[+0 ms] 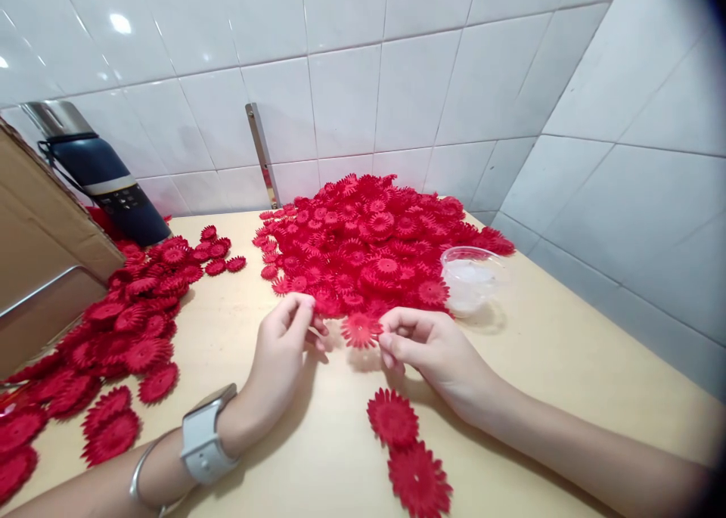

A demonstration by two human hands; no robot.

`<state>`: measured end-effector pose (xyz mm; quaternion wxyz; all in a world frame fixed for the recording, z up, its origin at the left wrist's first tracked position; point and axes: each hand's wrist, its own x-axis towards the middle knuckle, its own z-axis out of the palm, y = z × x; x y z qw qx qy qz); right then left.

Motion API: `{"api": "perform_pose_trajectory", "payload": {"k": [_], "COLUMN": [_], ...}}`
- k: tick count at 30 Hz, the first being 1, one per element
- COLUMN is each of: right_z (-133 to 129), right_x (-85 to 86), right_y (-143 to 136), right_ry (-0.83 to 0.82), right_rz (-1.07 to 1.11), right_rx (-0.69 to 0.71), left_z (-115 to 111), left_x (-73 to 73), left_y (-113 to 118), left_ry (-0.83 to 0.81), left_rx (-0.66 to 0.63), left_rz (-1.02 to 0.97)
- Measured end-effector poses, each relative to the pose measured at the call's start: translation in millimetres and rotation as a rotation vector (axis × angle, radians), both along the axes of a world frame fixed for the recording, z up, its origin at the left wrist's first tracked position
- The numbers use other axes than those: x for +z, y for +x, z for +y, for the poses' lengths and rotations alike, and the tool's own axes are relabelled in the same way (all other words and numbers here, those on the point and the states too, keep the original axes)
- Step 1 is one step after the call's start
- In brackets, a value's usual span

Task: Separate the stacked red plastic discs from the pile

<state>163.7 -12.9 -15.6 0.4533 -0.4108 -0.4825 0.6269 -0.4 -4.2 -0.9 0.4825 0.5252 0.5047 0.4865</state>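
Between thumb and fingers of my right hand [423, 342] is the edge of a red petal-edged flower cutout [361, 330], held just above the table in front of a large pile of the same cutouts [368, 238]. My left hand [289, 329] is closed in a pinch at the pile's near edge, to the left of that flower. Whatever its fingertips hold, if anything, is too small to make out. Two more red flowers [420, 479] lie on the table below my right hand, one partly over or against the other.
A clear plastic cup [470, 280] with whitish contents stands right of the pile. On the left are more red flowers [147, 344], a cardboard box [51, 238] and a dark blue bottle [113, 178]. A metal strip [261, 151] leans against the tiled wall [345, 102] behind the table [567, 336].
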Motion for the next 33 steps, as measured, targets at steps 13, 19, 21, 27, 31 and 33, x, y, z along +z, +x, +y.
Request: {"api": "perform_pose_trajectory", "payload": {"k": [13, 19, 21, 27, 31, 33], "right_z": [-5.2, -7.9, -7.2, -21.1, -39.5, -48.0], "right_x": [-1.0, -3.9, -4.7, 11.4, 8.7, -3.0], "right_y": [-3.7, -6.1, -3.5, -0.2, -12.9, -20.6], "right_ry": [0.171, 0.266, 0.344, 0.905, 1.344, 1.486], "right_rz": [0.016, -0.014, -0.092, -0.48, -0.823, -0.784], "right_rx": [-0.236, -0.229, -0.263, 0.128, 0.49, 0.439], "left_z": [3.8, -5.1, -7.9, -6.1, -2.3, -2.1], "left_x": [-5.0, 0.7, 2.0, 3.0, 2.7, 2.7], "left_y": [-0.7, 1.2, 1.0, 1.0, 3.2, 3.7], "left_ry": [0.156, 0.18, 0.205, 0.185, 0.079, 0.074], "left_rx": [-0.026, -0.083, -0.116, -0.11, -0.101, -0.113], "left_rz": [-0.092, 0.034, 0.081, 0.103, -0.007, -0.015]}}
